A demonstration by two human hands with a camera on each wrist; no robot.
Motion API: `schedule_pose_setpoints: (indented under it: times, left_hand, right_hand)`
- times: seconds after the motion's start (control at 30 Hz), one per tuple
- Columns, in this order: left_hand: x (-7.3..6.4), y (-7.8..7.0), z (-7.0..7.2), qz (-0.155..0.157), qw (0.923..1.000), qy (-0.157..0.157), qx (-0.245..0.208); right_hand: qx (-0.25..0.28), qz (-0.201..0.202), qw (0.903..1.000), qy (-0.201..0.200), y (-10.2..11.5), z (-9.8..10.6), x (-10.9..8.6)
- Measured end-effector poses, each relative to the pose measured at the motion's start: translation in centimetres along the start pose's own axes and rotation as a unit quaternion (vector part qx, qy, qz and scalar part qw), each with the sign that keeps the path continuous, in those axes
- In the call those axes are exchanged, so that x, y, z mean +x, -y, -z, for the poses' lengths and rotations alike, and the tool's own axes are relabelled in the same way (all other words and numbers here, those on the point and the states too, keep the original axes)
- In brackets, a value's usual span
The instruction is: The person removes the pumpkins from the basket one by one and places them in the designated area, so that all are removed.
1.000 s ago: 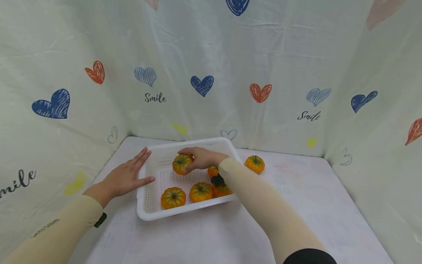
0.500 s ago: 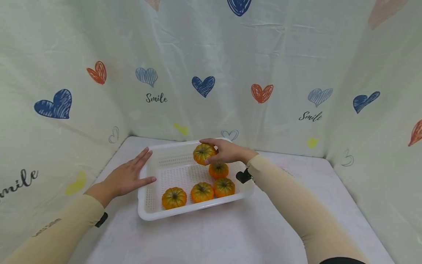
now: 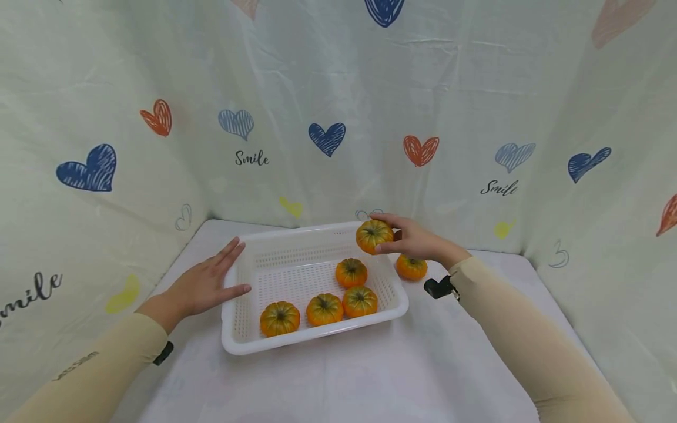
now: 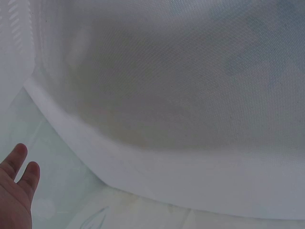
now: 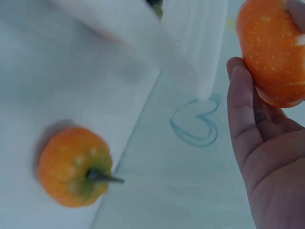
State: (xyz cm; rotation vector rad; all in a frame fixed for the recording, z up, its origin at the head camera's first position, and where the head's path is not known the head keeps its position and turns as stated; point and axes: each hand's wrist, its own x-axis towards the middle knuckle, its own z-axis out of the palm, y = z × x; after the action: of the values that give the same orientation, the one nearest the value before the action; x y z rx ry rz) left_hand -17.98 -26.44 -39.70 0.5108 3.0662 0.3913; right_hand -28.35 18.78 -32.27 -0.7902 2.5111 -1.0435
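Seeing four pumpkins (image 3: pixel 325 309) in a basket (image 3: pixel 317 335) on the table (image 3: pixel 338 376).
Finding another pumpkin (image 3: pixel 411 268) just right of the basket.

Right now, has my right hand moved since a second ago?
Yes: in the head view, the right hand moved right, from over the white basket to its far right corner.

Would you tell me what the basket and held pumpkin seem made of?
Basket: probably plastic, slightly glossy, from its smooth rounded rim and perforated walls. Held pumpkin: glossy, pale-flecked orange skin; perhaps moulded foam or plastic, though a real one is possible.
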Motion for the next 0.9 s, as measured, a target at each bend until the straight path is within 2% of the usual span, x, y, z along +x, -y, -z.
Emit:
schedule_pose_setpoints:
  times: [0.3,0.53,0.9]
  left_hand:
    - [0.1,0.1,-0.1,0.002,1.0,0.0,0.003]
    - [0.0,0.0,-0.1,0.002,1.0,0.003,0.004]
    - [0.0,0.0,0.0,0.002,1.0,0.003,0.007]
  right_hand:
    - [0.005,-0.035,0.9972,-0.066,-3.2,1.5,-2.7]
    - [0.013,-0.076,0.993,-0.09,-5.3,2.2,-4.4]
    - [0.043,-0.116,0.9853,-0.118,-9.2,2.8,-7.0]
